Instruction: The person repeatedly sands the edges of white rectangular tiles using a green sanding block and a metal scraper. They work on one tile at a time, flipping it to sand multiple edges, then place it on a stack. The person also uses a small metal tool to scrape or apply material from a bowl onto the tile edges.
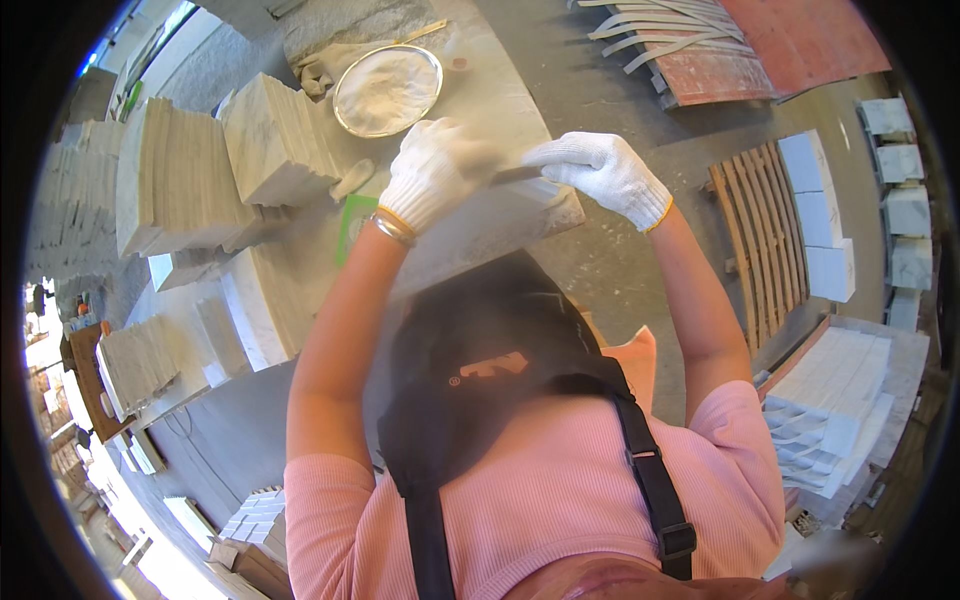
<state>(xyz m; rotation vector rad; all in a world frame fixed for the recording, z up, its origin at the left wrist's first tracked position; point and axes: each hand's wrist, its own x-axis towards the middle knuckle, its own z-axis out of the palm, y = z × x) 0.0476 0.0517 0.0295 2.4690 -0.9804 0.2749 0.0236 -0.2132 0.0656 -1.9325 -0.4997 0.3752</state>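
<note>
White knit gloves cover both my hands above the corner of a pale work table [490,90]. My right hand [605,175] is closed in a pinch on the end of a thin dark flat strip [517,175]. The strip's other end reaches toward my left hand [440,170], whose fingers are smeared by motion, so I cannot tell whether they grip it. Just beyond my left hand, a round tub of white powder [388,92] stands on the table. A crumpled glove [353,179] and a green piece [352,225] lie left of that hand.
Stacks of marble tiles [275,145] crowd the left side. A wooden pallet [760,240] with white blocks [815,190] stands on the floor to the right. Farther off is a red-topped platform [800,45] with pale straps [670,30]. White tiles [830,390] are piled near right.
</note>
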